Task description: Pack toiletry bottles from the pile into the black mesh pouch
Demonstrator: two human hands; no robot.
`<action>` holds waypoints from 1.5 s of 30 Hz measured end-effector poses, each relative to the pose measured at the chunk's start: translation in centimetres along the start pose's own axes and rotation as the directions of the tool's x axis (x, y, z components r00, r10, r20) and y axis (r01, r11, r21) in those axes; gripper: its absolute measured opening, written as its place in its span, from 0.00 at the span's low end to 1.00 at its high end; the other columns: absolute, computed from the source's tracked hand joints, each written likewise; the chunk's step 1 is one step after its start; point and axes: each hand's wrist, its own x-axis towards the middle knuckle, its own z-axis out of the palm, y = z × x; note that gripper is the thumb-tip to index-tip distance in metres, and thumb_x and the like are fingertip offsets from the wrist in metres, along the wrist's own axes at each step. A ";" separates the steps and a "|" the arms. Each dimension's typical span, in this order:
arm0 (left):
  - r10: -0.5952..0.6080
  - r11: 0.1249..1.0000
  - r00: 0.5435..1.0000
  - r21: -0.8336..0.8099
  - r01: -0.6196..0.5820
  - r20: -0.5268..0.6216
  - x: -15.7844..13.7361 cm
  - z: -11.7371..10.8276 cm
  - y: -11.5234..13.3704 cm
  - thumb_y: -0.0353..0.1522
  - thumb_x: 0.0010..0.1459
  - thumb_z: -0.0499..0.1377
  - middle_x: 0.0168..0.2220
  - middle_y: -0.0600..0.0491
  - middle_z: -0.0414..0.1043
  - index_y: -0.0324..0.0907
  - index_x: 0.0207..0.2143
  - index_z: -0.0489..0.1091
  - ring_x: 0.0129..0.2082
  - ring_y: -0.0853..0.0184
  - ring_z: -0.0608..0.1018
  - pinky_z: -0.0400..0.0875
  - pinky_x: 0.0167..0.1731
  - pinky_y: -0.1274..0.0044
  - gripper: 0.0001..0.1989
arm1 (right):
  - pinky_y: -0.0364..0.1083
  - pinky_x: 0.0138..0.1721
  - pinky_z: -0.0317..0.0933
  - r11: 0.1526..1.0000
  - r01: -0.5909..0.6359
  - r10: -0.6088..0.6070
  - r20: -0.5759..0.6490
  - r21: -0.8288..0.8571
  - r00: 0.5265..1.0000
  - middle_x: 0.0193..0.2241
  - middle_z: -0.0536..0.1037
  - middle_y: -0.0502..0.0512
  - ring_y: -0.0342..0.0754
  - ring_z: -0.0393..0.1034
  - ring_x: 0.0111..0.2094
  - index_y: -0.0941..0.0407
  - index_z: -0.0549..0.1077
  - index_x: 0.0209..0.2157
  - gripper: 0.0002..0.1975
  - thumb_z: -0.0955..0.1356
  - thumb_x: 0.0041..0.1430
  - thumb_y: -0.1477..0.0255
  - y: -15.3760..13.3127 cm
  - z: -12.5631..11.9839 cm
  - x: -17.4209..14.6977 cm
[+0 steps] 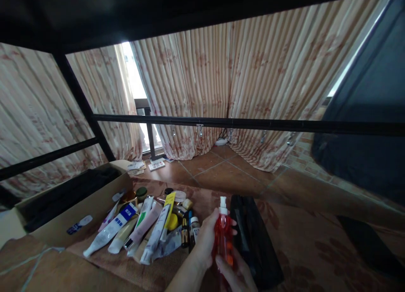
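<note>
A clear red bottle with a white nozzle top (pixel 224 231) stands roughly upright between my two hands, low in the view. My left hand (pixel 209 237) wraps round its upper part from the left, fingertips showing past the right side. Lower down, my right hand (pixel 236 273) grips the bottle with the thumb across its front. Just right of the hands lies a black zippered pouch (pixel 261 245). To the left, a pile of toiletries lies on a brown mat, among them a white and blue tube (pixel 110 231), a yellow box (pixel 169 209) and a small dark bottle (pixel 184 233).
A cardboard box (pixel 79 207) with dark cloth inside stands at the left. A black metal rail (pixel 221 122) crosses ahead, with a dark surface overhead. Behind hang striped curtains (pixel 202 81). A dark flat object (pixel 370 243) lies on the right of the mat.
</note>
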 end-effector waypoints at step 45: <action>0.053 0.950 0.994 -0.312 -0.022 0.094 -0.4 -1.5 2.3 0.53 0.59 0.51 0.32 0.45 0.76 0.35 0.42 0.73 0.33 0.62 0.78 0.70 0.32 0.75 0.29 | 0.43 0.18 0.60 0.994 -0.106 0.104 0.055 0.037 0.993 0.25 0.76 0.51 0.43 0.64 0.17 0.55 0.75 0.45 0.33 0.75 0.39 0.51 0.9 0.7 -0.7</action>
